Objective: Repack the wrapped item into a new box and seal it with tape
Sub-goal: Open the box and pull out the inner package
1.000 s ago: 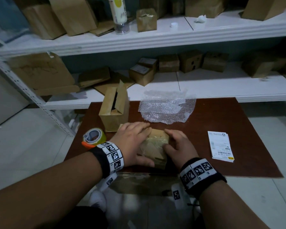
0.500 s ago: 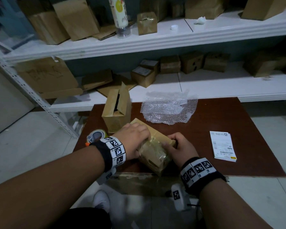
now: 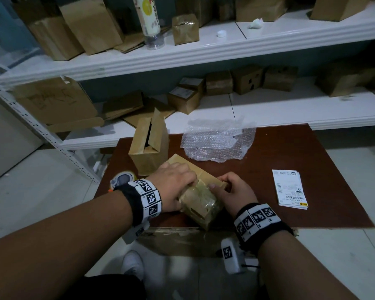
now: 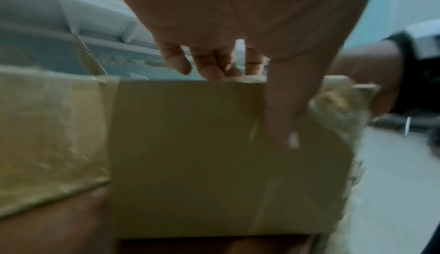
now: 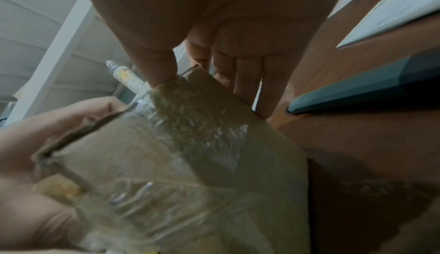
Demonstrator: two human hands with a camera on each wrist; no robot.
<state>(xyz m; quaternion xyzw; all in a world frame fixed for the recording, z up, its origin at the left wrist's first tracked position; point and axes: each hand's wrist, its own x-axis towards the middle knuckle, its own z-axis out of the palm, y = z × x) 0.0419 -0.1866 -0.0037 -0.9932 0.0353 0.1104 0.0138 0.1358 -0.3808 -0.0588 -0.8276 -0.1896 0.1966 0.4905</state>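
Observation:
A small taped cardboard box [image 3: 200, 201] is tipped up on its near edge at the front of the brown table [image 3: 290, 169]. My left hand [image 3: 173, 187] grips its left side, fingers curled over the top edge [image 4: 214, 69] and thumb [image 4: 283, 118] on the near face. My right hand [image 3: 232, 191] holds the right end, thumb on crinkled clear tape [image 5: 197, 118], fingers behind. An empty open box [image 3: 148, 148] stands behind the left hand. A bubble-wrapped bundle [image 3: 217, 144] lies at the table's back. A tape roll [image 3: 122, 179] sits behind my left wrist.
A white label sheet [image 3: 289, 187] lies on the table's right part. White shelves [image 3: 225, 48] behind hold several cardboard boxes and a plastic bottle [image 3: 148, 20]. A metal shelf upright [image 3: 41, 131] slants at the left. A white shoe [image 3: 132, 265] shows on the tiled floor below.
The box lay flat under both hands a second ago. It has since been tipped up on its near edge and turned, with both hands still on it.

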